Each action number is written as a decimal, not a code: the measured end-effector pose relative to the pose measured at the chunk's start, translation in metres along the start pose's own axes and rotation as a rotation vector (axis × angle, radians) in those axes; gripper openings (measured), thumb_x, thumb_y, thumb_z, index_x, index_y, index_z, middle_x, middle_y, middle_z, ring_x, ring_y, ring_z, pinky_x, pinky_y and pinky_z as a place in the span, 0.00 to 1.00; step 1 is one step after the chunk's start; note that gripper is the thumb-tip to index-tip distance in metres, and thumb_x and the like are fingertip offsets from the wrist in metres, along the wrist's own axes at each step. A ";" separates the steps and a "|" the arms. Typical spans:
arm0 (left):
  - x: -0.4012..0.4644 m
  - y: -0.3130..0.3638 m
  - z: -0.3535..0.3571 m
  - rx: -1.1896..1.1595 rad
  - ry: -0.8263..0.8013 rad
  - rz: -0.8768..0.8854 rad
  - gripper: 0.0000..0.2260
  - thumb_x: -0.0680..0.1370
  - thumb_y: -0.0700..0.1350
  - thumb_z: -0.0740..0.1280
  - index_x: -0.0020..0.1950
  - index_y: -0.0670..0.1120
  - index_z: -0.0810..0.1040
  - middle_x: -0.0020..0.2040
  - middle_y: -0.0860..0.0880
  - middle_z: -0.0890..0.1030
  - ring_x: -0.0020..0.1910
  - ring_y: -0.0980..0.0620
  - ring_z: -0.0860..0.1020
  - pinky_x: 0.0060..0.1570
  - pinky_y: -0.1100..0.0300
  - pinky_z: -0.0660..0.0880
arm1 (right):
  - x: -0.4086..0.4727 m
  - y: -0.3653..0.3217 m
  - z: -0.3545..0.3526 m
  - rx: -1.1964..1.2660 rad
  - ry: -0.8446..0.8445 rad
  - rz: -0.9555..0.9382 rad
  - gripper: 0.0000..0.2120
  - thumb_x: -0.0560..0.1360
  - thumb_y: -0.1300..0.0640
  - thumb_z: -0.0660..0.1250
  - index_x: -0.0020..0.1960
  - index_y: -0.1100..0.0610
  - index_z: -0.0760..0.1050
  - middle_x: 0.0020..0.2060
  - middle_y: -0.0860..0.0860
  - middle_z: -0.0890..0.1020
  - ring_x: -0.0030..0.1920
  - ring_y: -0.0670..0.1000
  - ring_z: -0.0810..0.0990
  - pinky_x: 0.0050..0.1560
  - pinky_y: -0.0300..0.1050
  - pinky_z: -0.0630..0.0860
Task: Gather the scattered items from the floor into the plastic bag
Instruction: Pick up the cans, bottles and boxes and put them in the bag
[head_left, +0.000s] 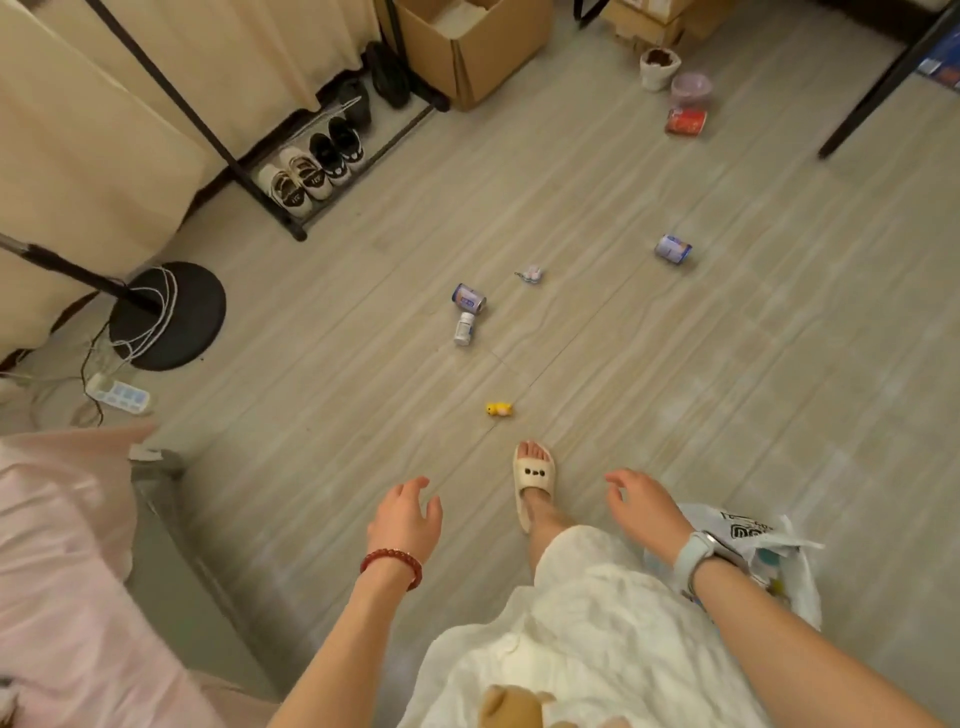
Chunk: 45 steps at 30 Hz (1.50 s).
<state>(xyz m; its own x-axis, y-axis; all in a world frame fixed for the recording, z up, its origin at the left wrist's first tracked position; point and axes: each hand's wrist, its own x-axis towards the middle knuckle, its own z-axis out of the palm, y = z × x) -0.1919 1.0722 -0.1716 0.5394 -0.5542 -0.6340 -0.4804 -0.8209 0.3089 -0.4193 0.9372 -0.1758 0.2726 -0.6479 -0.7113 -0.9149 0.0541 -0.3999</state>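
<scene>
My left hand (405, 525) and right hand (641, 501) both hung out in front of me, fingers apart and loose, holding nothing. The bag (769, 551) hung off my right forearm, just behind that wrist, its mouth slack and something coloured already showing inside.

The nearest thing to gather was the yellow toy (500, 409), small and bright, lying on the floor (675, 395) just ahead of my slippered foot (532, 475). It lay forward of both hands and roughly between them, its long axis running left to right. I judged either hand could take it, the left being free of the bag.

Farther on lay a can (468, 298) on its side with a white bottle (464, 328) just beside it, the bottle pointing away from me, and a small pale item (531, 274) near them. Another can (673, 248) lay well off to the right, and a red tin (687, 122) far beyond.
</scene>
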 end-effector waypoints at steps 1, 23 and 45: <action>0.020 0.014 -0.011 0.003 -0.022 0.001 0.17 0.79 0.47 0.57 0.67 0.45 0.68 0.66 0.44 0.72 0.65 0.46 0.70 0.64 0.51 0.67 | 0.016 -0.014 -0.010 -0.003 -0.012 0.006 0.14 0.77 0.62 0.56 0.58 0.65 0.73 0.57 0.63 0.78 0.60 0.60 0.74 0.61 0.51 0.70; 0.501 0.136 -0.237 0.432 -0.305 0.432 0.16 0.78 0.44 0.58 0.66 0.44 0.69 0.64 0.43 0.72 0.60 0.45 0.73 0.58 0.55 0.69 | 0.350 -0.294 -0.025 0.687 0.147 0.493 0.15 0.78 0.61 0.55 0.63 0.62 0.70 0.61 0.60 0.76 0.62 0.57 0.73 0.59 0.44 0.68; 0.861 0.080 0.168 1.070 -0.393 0.940 0.35 0.72 0.50 0.67 0.73 0.48 0.52 0.70 0.46 0.63 0.68 0.43 0.62 0.66 0.46 0.61 | 0.755 -0.158 0.283 0.379 0.157 0.473 0.26 0.72 0.46 0.65 0.62 0.60 0.63 0.60 0.56 0.69 0.60 0.58 0.69 0.52 0.51 0.71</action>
<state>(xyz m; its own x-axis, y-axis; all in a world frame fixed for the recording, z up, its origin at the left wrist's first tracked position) 0.1178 0.5525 -0.8114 -0.3855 -0.5974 -0.7032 -0.9041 0.3970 0.1583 0.0153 0.6546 -0.8133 -0.2098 -0.5900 -0.7797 -0.7486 0.6099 -0.2600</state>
